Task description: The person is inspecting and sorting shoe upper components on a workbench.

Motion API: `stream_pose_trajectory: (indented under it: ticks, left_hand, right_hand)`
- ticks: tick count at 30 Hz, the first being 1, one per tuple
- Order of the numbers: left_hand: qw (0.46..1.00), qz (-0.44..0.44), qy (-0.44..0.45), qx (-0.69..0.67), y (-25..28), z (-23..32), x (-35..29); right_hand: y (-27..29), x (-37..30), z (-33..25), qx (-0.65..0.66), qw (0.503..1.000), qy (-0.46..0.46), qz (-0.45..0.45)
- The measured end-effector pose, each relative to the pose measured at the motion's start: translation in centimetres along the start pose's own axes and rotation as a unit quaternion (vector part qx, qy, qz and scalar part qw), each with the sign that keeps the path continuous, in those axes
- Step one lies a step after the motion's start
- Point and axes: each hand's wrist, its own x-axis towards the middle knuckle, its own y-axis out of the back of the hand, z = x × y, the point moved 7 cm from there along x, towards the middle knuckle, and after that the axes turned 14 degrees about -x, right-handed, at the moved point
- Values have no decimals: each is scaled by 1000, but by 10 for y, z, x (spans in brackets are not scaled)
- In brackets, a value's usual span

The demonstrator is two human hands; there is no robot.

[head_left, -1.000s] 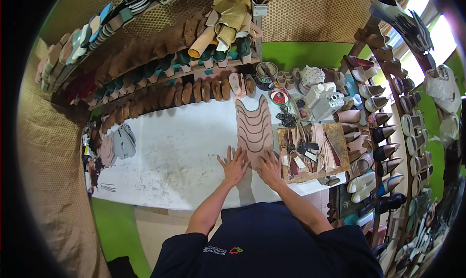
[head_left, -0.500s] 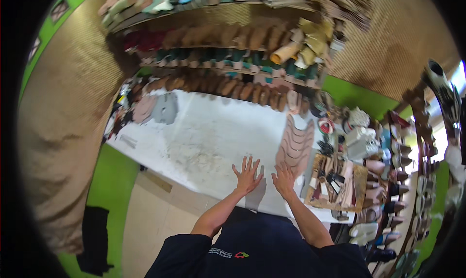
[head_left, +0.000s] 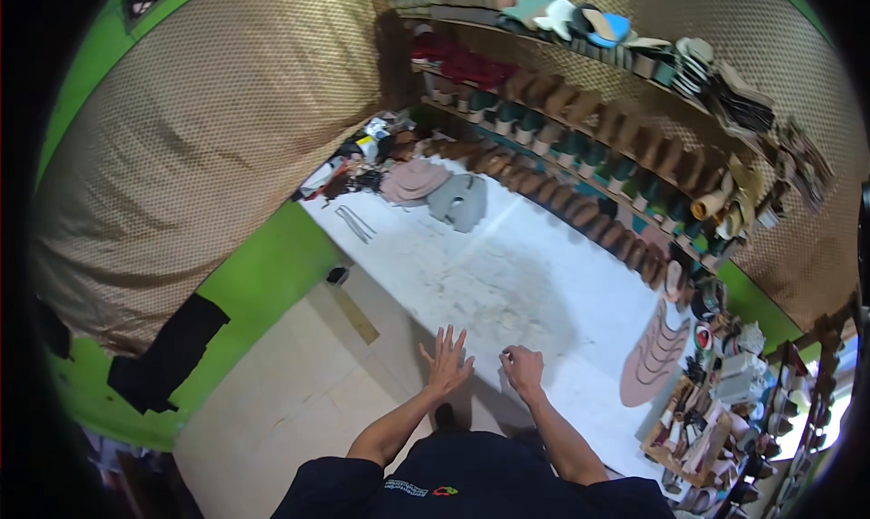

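My left hand [head_left: 446, 363] is held just off the near edge of the white table [head_left: 435, 274], fingers spread, holding nothing. Close to its right, my right hand [head_left: 523, 371] hovers at the table's near edge with its fingers curled in. Nothing shows in its grip. Farther right on the tabletop lies an overlapping row of pinkish-brown curved pieces [head_left: 651, 360]. Toward the far left of the table sit a pile of dusty-pink cut pieces [head_left: 415, 180] and a pile of grey ones [head_left: 459, 202], both well away from my hands.
Brown shoe forms [head_left: 562, 202] line the table's back edge beneath shelves [head_left: 580, 170] of more forms. A wooden tray [head_left: 681, 446] of tools and scraps stands at the right. Mixed clutter [head_left: 367, 161] fills the far-left corner. A wooden strip [head_left: 353, 315] lies on the tiled floor.
The view has swung left, so the table now appears farther right and more floor shows. My right hand's fingers have curled from spread; my left stays spread. Both hands now sit by the table edge.
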Motion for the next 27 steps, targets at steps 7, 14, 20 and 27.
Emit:
stream_pose_trajectory:
  ticks: [7, 14, 20, 27]
  left_hand:
    - [997, 75, 35, -9, 128, -109, 3]
    - [990, 106, 90, -8, 201, -182, 15]
    - [991, 112, 77, 5, 238, -203, 61]
    - [996, 76, 36, 29, 273, -211, 180]
  right_hand:
    - [-60, 53, -129, -35, 997, 50, 56]
    - [-81, 119, -195, -35, 990, 59, 120]
    - [-77, 211, -219, -26, 983, 51, 173]
    - [-82, 361, -229, -35, 973, 23, 227]
